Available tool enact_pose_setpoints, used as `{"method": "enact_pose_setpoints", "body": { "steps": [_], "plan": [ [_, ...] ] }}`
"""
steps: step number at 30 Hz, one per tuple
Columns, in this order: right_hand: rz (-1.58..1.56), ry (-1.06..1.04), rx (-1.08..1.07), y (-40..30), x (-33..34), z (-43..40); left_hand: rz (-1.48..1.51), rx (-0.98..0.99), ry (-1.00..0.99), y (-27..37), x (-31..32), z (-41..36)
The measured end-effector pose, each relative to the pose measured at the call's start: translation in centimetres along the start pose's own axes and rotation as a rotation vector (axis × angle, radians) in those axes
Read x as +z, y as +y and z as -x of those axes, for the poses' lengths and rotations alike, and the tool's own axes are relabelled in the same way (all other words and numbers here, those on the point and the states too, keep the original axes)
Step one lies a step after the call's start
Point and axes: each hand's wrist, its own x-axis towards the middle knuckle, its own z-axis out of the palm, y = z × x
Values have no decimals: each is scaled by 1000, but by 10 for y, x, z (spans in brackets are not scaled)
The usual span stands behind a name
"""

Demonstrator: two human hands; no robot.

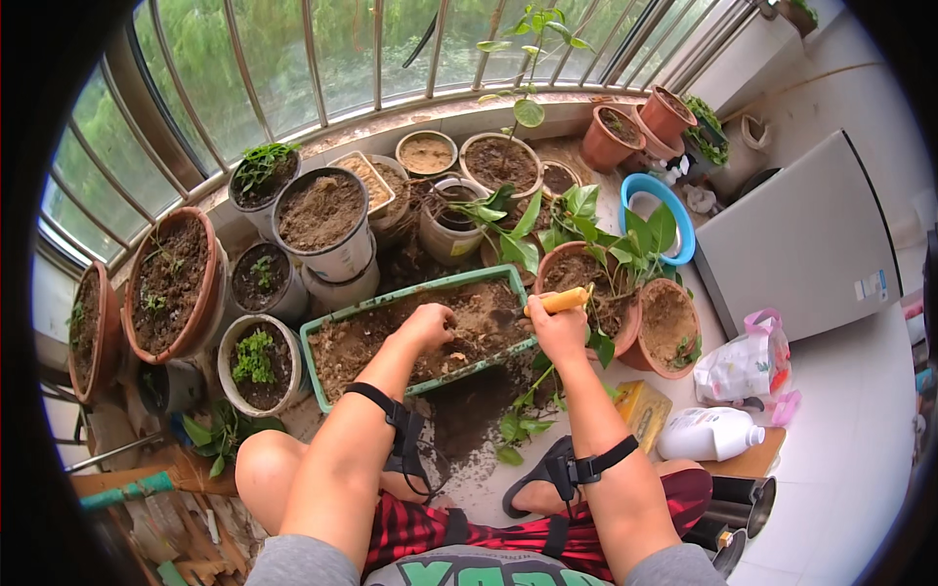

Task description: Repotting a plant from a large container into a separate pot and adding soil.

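A long green plastic planter filled with brown soil lies before me, tilted up to the right. My left hand is down at the soil near the planter's middle, fingers curled; whether it pinches anything is hidden. My right hand, at the planter's right end, is closed round a small garden tool with a yellow-orange handle. The tool's dark head points left over the soil. Right of the planter, a leafy plant trails from a terracotta pot, and its vine hangs beside my right hand.
Potted seedlings and large soil-filled pots crowd the left and back. Spilled soil covers the floor between my feet. On the right are a terracotta pot, a blue basin, a white bottle and a grey cabinet-like box.
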Motion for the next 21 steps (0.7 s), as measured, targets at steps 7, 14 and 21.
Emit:
{"method": "enact_pose_setpoints", "body": {
  "steps": [7,14,21],
  "plan": [
    [72,10,-63,-13,-7,1,-105,150,131,15,5,10],
    [-161,-138,26,-7,-15,-27,123,-2,318,37,-47,-9],
    [-304,-203,129,-38,-10,-45,108,-20,595,23,-103,-30]
  ]
}}
